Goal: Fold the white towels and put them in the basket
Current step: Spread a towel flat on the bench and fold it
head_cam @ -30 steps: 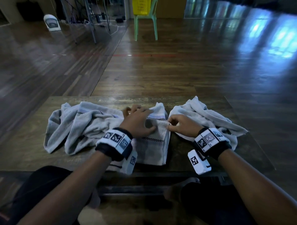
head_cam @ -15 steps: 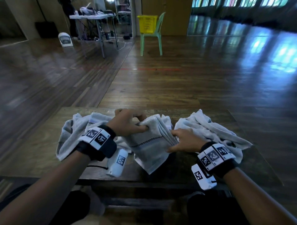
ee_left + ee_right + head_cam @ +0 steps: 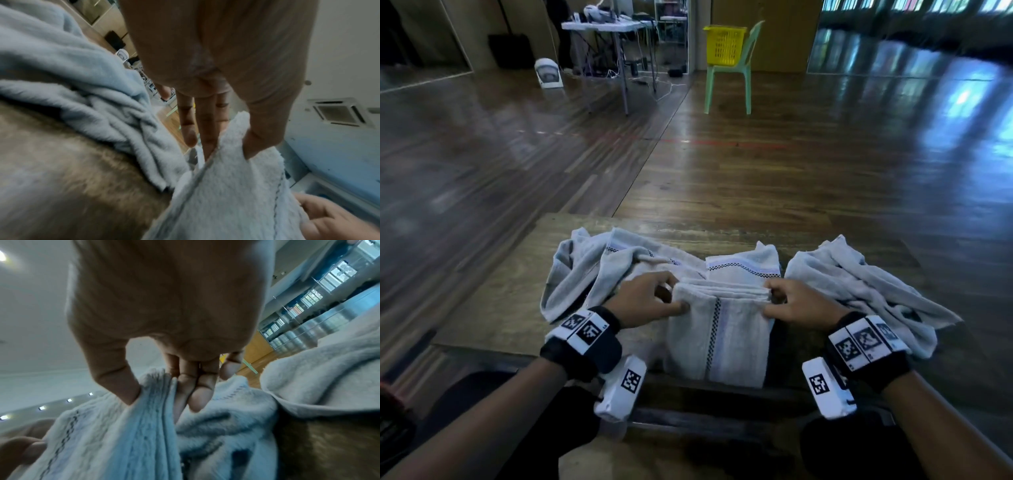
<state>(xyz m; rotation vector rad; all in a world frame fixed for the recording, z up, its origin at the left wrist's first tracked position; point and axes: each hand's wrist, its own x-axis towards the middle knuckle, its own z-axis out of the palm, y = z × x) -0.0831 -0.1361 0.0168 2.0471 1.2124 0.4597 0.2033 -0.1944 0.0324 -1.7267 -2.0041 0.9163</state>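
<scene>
A folded white towel (image 3: 719, 339) with a checked stripe hangs in front of me above the near edge of the low wooden table (image 3: 493, 308). My left hand (image 3: 650, 301) pinches its upper left corner (image 3: 236, 146), thumb in front and fingers behind. Its upper right corner (image 3: 156, 395) is pinched the same way by my right hand (image 3: 791, 305). A crumpled white towel (image 3: 599, 267) lies on the table to the left, another (image 3: 859, 284) to the right. A third towel (image 3: 743, 265) lies behind the held one. The yellow basket (image 3: 724, 44) stands on a green chair (image 3: 732, 78) far across the room.
Dark polished wooden floor (image 3: 791, 178) stretches between the table and the chair. A folding table (image 3: 606, 31) with gear and cables stands at the back left, with a small white fan (image 3: 548, 72) on the floor next to it.
Both hands lifted the folded towel off the table and turned it upright by its top corners. My head has tilted up, so the basket and chair show fully.
</scene>
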